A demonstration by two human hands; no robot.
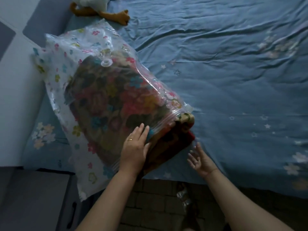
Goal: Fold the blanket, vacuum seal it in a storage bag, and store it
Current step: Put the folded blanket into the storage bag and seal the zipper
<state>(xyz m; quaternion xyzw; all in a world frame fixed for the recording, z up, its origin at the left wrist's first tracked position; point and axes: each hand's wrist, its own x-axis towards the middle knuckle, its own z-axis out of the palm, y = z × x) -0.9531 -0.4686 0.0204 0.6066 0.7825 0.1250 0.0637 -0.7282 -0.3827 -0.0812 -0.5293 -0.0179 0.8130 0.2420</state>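
**Blanket bagged most of the way, mouth unsealed**

Folding appears to be done: the floral blanket (116, 100) is seen as a thick bundle inside the clear flower-printed storage bag (66, 52), which lies slantwise at the near left corner of the bed (216, 64). One end of the blanket is left sticking out past the zip strip (168, 118) at the bag's mouth, close to the bed's near edge. The round air valve (106, 62) is turned upward, and no vacuum or pump is in view. What is judged to remain: the end pushed in, the zip closed, the air drawn out, the bag stored.

The left hand (135, 147) is laid flat on the bag near the mouth, fingers straight, nothing gripped. The right hand (199, 160) is held open with fingers spread just beside the protruding end; contact with it cannot be told.

A plush toy (100, 7) lies at the far left corner, well apart. A grey bedside cabinet (33, 197) stands by the bed's near left corner, under the bag's overhanging corner.
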